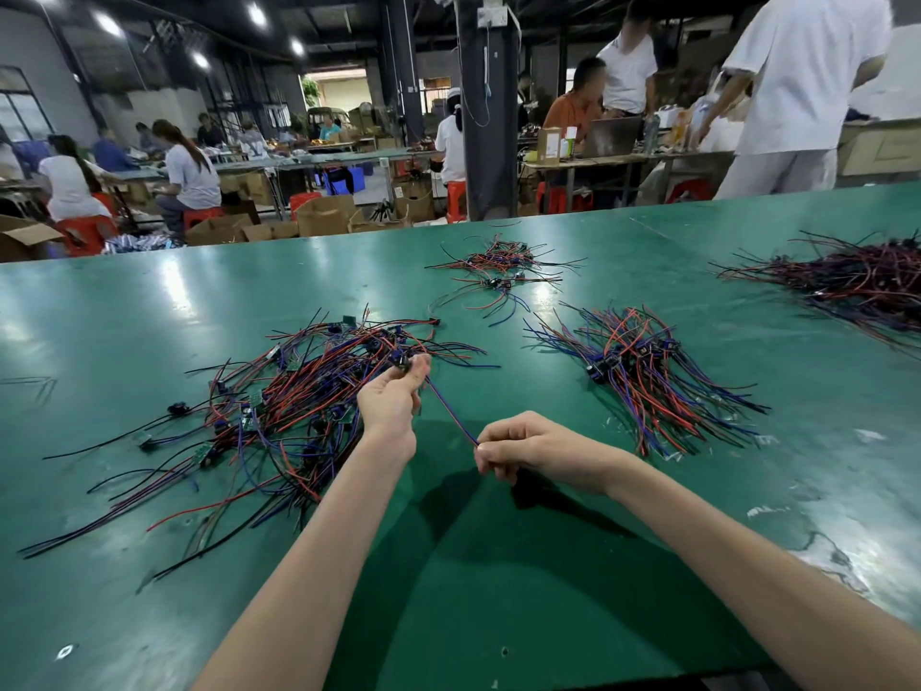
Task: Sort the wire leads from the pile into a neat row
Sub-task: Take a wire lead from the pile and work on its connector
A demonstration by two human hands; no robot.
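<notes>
Both bare forearms stretched forward over a green worktable [498,566], drawing closer together toward the hands. Left hand [393,396] raised at the right edge of the tangled pile [279,406] of red, blue and black wire leads, wrist bent back. Thumb and forefinger closed on the small black component [402,362] at one end of a single red-and-blue wire lead [451,416], remaining fingers curled loosely beneath.

Right hand [523,448] lower and nearer, knuckles up, fingers curled inward, thumb and forefinger pinching the same lead near its other end. Lead drawn straight on a slant between the two hands, upper end just beside the pile.

To the right, well apart from the pile, a combed bundle [648,371] of leads lying roughly parallel, black components gathered at its upper left, loose ends fanned toward the near right. Beyond, near the table's middle, a smaller loose cluster [498,271] of leads; at the far right edge, a larger dark heap [857,281].

Behind the table, workers [189,172] on red stools [84,231] at long benches, cardboard boxes [324,214] on the floor.
</notes>
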